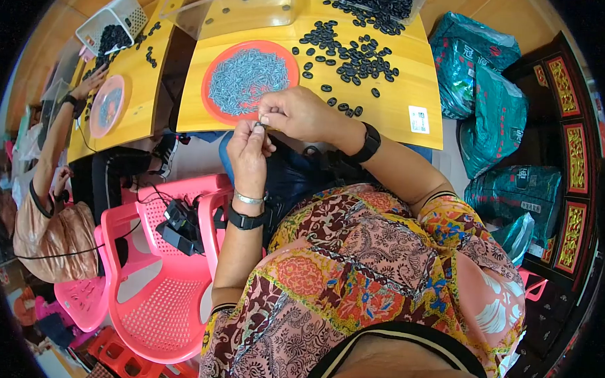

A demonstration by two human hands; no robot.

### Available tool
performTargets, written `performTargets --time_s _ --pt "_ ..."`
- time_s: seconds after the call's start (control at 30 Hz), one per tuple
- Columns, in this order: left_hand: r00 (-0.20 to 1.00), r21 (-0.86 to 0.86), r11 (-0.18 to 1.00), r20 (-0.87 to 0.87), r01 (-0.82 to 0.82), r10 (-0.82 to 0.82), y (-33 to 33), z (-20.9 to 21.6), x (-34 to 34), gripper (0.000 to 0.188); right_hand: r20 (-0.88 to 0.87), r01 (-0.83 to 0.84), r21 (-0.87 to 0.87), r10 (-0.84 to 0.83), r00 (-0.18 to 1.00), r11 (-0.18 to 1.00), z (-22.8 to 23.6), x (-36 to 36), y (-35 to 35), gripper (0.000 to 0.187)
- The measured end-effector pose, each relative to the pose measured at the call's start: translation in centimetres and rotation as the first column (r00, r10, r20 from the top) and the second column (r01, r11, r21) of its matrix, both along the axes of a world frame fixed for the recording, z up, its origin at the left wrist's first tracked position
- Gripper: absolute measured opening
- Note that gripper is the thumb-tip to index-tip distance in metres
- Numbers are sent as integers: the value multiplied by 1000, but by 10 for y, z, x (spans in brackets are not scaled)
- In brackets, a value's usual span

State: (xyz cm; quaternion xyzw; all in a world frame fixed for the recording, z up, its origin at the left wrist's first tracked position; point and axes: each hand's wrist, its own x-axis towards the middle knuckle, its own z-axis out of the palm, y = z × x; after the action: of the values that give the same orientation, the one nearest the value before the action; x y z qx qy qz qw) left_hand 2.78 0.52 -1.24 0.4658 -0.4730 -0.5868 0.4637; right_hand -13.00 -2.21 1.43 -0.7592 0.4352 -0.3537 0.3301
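Observation:
My left hand [250, 150] and my right hand [292, 114] meet just in front of the table's near edge. Between the left thumb and fingers sits a small dark piece [259, 124], mostly covered. The right thumb and forefinger are pinched together right above it; what they hold, if anything, is hidden. Beyond my hands is a round red tray [208, 86] heaped with small silvery screw-like parts [246, 80]. To its right, many black oval plastic pieces [367, 61] lie scattered on the yellow table [392, 112].
Clear bins [235, 20] stand at the back. At left, a co-worker's hand [89, 83] reaches toward black pieces beside a pink tray [97, 125] and white basket [129, 11]. A pink chair [158, 304] holds black devices. Green bags [498, 119] are piled at right.

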Motion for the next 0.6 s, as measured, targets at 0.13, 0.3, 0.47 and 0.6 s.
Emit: performTargets --time_s 0.13,0.3,0.47,0.6 --pt "1000 8 1000 24 8 -8 2 3 -1 14 -21 2 0 -2 1000 1000 -1 1 2 10" --pt "1000 18 1000 13 -11 11 5 -1 -5 14 8 47 9 -47 999 999 -2 1 10 10" --pt "1000 60 998 -3 27 -27 2 -12 -4 12 18 83 80 -85 996 993 -4 -2 12 11" --pt "993 79 997 -122 13 -4 -2 -19 -6 13 35 39 70 -42 999 997 -14 -18 5 14"
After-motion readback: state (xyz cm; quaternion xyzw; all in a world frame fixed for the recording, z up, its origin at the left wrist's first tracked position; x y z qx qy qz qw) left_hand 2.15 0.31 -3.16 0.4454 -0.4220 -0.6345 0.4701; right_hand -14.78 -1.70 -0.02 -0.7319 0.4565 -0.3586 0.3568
